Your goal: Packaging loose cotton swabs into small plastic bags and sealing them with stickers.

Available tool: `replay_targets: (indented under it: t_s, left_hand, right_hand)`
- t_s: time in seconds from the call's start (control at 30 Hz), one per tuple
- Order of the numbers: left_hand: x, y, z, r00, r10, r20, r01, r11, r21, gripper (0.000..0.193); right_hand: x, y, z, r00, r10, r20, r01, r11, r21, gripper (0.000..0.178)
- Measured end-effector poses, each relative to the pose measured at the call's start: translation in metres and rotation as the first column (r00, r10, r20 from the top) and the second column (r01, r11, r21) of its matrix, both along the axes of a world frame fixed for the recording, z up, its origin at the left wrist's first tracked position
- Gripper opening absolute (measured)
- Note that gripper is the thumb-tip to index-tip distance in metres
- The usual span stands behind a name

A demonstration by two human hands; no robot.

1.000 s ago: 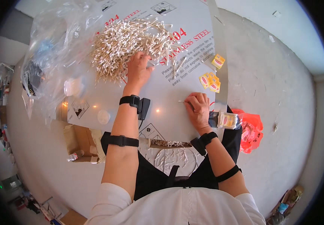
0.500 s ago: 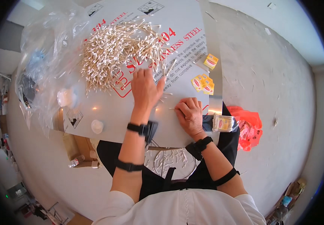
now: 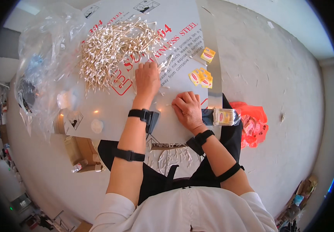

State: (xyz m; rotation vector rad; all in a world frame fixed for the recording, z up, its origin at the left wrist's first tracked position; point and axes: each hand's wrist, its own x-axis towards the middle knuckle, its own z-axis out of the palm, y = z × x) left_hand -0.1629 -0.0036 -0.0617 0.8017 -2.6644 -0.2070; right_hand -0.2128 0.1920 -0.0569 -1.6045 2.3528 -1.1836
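Observation:
A big heap of cotton swabs (image 3: 105, 54) with white tips and pale sticks lies on the far left part of the film-covered table (image 3: 124, 127). My left hand (image 3: 147, 80) is at the heap's near right edge, its fingers curled and the thumb drawn in. What the fingers hold, if anything, is hidden. Several loose swabs lie just right of it. My right hand (image 3: 188, 112) rests on the table nearer to me, its fingers bent and pressed together. Whatever is between those fingers cannot be made out.
Small yellow cards (image 3: 201, 78) and a yellow packet (image 3: 208, 55) lie to the right. A clear pack of swabs (image 3: 224, 116) sits at the right edge. Further out is a red bag (image 3: 254, 125). Clear plastic sheeting (image 3: 43, 69) and a round white piece (image 3: 97, 126) are left.
My left thumb was spread from the fingers and has closed in against them beside the heap. My right hand stays nearly in place. The whole view has shifted slightly.

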Motion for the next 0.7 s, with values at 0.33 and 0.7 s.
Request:
replay_targets:
  t_s: [0.33,0.7]
  left_hand:
    - [0.083,0.090,0.026,0.995,-0.093,-0.049,0.098,0.988,0.118,0.044]
    - [0.112,0.099,0.007,0.999,0.033,0.030,-0.037,0.991,0.128,0.064]
  right_hand:
    - [0.020,0.020,-0.007,0.998,0.044,-0.050,-0.043,0.999,0.015,0.009]
    - [0.048,0.035,-0.007,0.999,-0.032,-0.037,0.031,0.999,-0.022,0.010]
